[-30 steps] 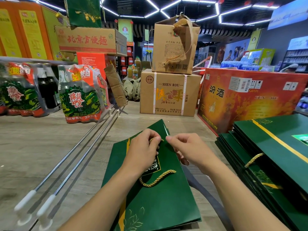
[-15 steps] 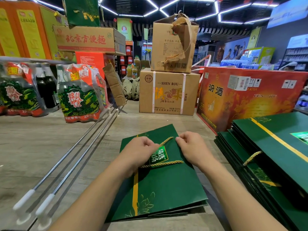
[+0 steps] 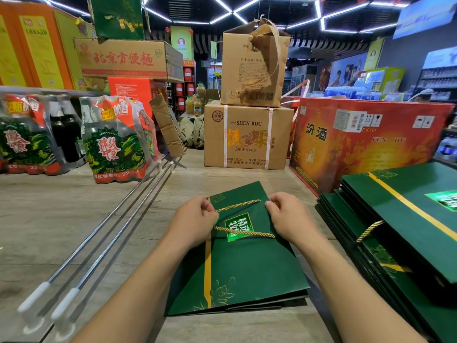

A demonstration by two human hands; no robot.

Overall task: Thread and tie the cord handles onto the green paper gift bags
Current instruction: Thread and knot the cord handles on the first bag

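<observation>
A flat green paper gift bag (image 3: 247,266) with a gold stripe and a shiny label lies on the wooden floor in front of me. A gold twisted cord (image 3: 237,206) runs across its top between my hands, and a second gold strand (image 3: 243,232) crosses the label lower down. My left hand (image 3: 191,220) pinches the cord's left end at the bag's top left. My right hand (image 3: 288,217) is closed at the cord's right end, near the bag's top right edge.
A stack of green gift bags (image 3: 400,233) lies at the right, one with a gold cord handle (image 3: 369,230). Two metal rods (image 3: 116,226) lie on the floor at the left. Cardboard boxes (image 3: 247,137), a red carton (image 3: 366,142) and bottle packs (image 3: 116,142) stand behind.
The bag has turned from tilted to lying flat and squarer to me. My hands moved apart to the bag's top corners, and the slack cord loop is now stretched between them.
</observation>
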